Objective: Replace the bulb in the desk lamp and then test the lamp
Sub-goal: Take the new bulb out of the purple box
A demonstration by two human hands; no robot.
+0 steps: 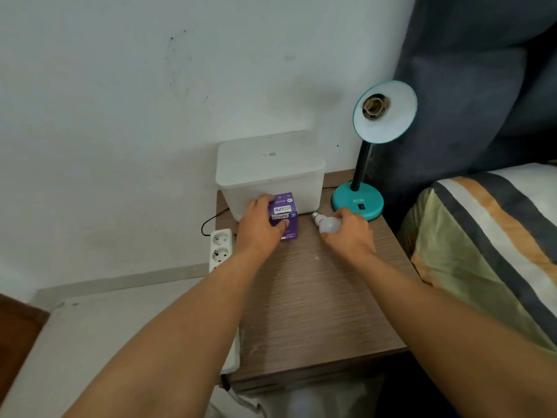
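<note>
- Bed (488, 251): soft striped bedding lying just beside the right edge of the desk.
- Desk (316, 312): flat top with a brown wood grain; it carries every item below.
- Storage box (271, 173): smooth, translucent white plastic with rounded corners and a lid, at the back of the desk against the wall.
- Desk lamp (361, 203): teal round base with a rocker switch, a dark bendable neck, and a round shade tilted toward the viewer. The socket (373, 107) in the shade is empty.
- Power strip (221, 247): white, hanging off the left edge of the desk.
- Bulb carton (283, 217): small purple cardboard cube standing in front of the storage box. The left hand (259, 227) rests on it with its fingers curled over the top and front face, gripping it.
- Bulb (327, 223): frosted white globe with a metal screw cap, lying near the lamp base. Its long axis runs across the desk, cap pointing left and away toward the carton. The right hand (349, 233) has its fingers closed around the globe from the right.
- Key relation: the empty socket lies up and behind the right hand, which is the nearer hand; the cap would likely have to turn toward the shade.
</note>
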